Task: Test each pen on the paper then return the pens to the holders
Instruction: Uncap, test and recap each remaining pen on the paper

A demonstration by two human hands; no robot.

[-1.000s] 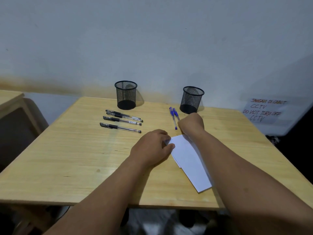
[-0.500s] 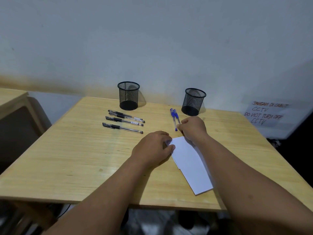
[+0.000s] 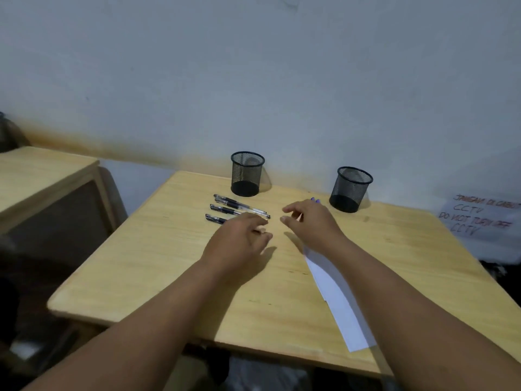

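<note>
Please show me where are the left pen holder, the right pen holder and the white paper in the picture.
left pen holder (image 3: 247, 173): head view, on the front of its mesh wall.
right pen holder (image 3: 350, 189): head view, on the front of its mesh wall.
white paper (image 3: 344, 311): head view, on the bare strip beside the right forearm.

My count: two mesh holders (image 3: 247, 174) (image 3: 351, 189), three black pens (image 3: 225, 210), blue pen caps (image 3: 315, 200) uncountable, one paper stack (image 3: 342, 309).
</note>
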